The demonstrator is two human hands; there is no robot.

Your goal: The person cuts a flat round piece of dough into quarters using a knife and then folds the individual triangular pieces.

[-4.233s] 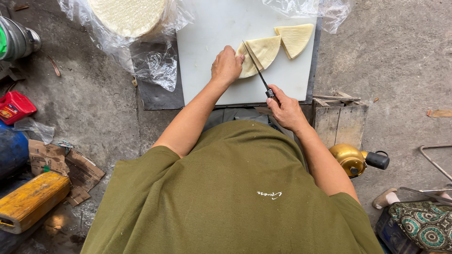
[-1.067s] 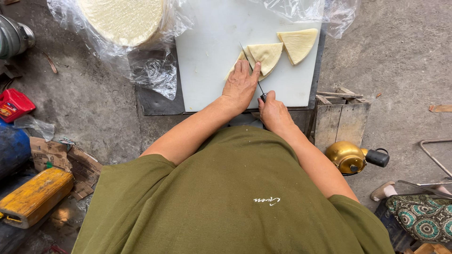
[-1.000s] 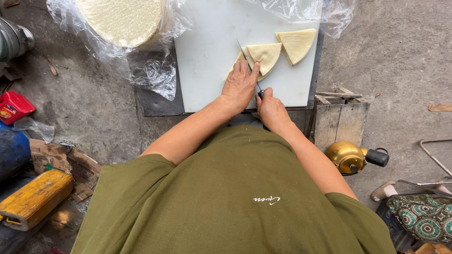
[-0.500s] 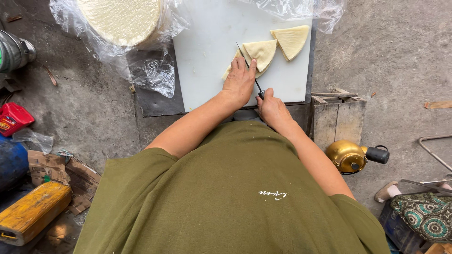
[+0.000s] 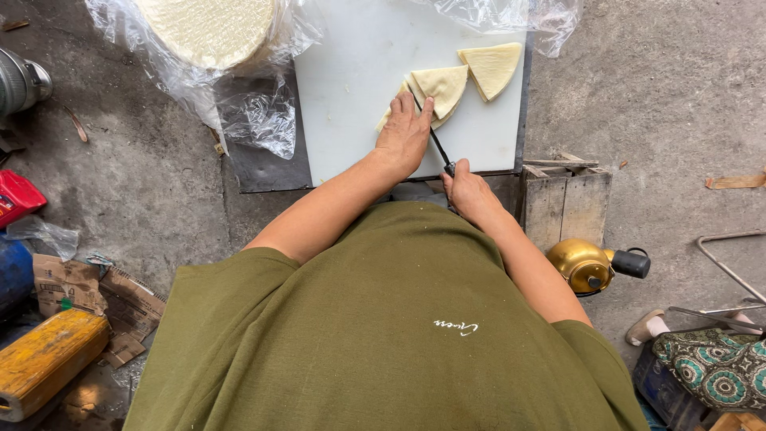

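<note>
A white cutting board [image 5: 351, 64] lies on the concrete ground in front of me. On it are pale yellow wedge-shaped stacks of thin flat wrappers: one [image 5: 492, 68] at the far right, one [image 5: 441, 84] in the middle. My left hand [image 5: 404, 136] presses flat on a stack whose edge shows beside my fingers. My right hand [image 5: 469, 187] grips the black handle of a knife [image 5: 431, 136], whose blade runs along my left hand's fingers into the stack.
A round stack of wrappers [image 5: 209, 28] in clear plastic lies at the upper left. A wooden crate [image 5: 566, 199] and a brass kettle [image 5: 586, 265] stand to the right. A yellow can [image 5: 44, 363], cardboard scraps and a red box [image 5: 16, 198] are at the left.
My left hand moved from the middle wedge down onto the left stack, next to the knife. My right hand drew the knife in closer. The view has shifted slightly.
</note>
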